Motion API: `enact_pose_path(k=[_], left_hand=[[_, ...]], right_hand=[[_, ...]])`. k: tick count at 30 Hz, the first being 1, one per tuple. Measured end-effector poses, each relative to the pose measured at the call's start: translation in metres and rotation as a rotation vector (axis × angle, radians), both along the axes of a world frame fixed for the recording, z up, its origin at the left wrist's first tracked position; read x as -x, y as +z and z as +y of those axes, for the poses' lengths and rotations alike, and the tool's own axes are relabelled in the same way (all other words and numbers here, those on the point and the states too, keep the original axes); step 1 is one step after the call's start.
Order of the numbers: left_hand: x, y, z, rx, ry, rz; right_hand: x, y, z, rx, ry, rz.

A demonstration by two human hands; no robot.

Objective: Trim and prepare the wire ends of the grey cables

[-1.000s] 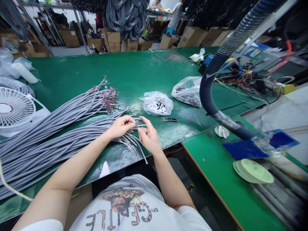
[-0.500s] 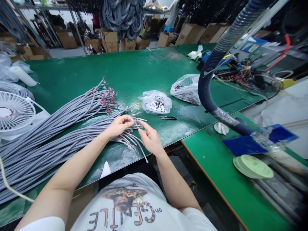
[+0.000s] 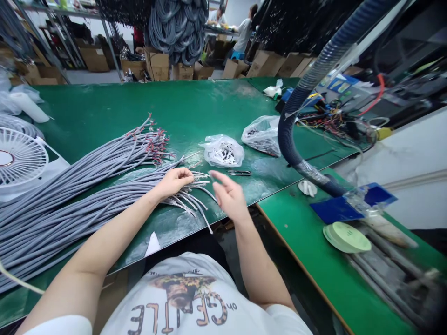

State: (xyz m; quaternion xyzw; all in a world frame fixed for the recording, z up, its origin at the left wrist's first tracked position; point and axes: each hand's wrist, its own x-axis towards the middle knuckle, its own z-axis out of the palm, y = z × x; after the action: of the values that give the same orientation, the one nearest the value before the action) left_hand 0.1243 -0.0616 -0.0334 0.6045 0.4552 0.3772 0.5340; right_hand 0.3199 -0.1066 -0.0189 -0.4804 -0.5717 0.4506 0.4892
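Note:
My left hand (image 3: pixel 174 182) is closed in a pinch on the end of a grey cable, over the stripped tips of the front cable bundle (image 3: pixel 115 201). Just right of those tips, my right hand (image 3: pixel 232 197) is raised with thumb and index finger apart, and I see nothing between them. Behind lies a second grey cable bundle (image 3: pixel 101 154), its ends split into red and pale wires. A small clear bag of white and black pieces (image 3: pixel 224 151) sits beyond my hands. Thread snips (image 3: pixel 239 172) lie in front of it.
Another clear bag (image 3: pixel 263 134) holds dark pieces. A flexible duct (image 3: pixel 290 125) with a blue hood (image 3: pixel 337 209) hangs at the right. A white fan (image 3: pixel 21 156) stands left. A green tape roll (image 3: pixel 347 237) is on the side table. People work in the background.
My right hand has drawn away to the right from my left hand, and its fingers have parted. My left hand stays at the cable ends. The view has shifted slightly.

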Motion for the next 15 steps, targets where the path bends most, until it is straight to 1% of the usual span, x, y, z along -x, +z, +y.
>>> enact_pose_path(k=[2, 3, 9, 15], left_hand=[[-0.001, 0.001, 0.001, 0.012, 0.006, -0.029], [-0.001, 0.001, 0.001, 0.017, 0.007, -0.041], [-0.002, 0.004, 0.0, 0.012, 0.008, -0.065], [-0.002, 0.002, 0.0, -0.026, 0.033, -0.03]], right_hand=[[0.008, -0.001, -0.009, 0.004, 0.111, -0.082], [0.012, -0.003, -0.012, -0.002, 0.124, -0.109], [0.023, -0.015, -0.008, -0.022, 0.079, -0.195], [0.03, -0.022, -0.003, -0.044, 0.048, -0.198]])
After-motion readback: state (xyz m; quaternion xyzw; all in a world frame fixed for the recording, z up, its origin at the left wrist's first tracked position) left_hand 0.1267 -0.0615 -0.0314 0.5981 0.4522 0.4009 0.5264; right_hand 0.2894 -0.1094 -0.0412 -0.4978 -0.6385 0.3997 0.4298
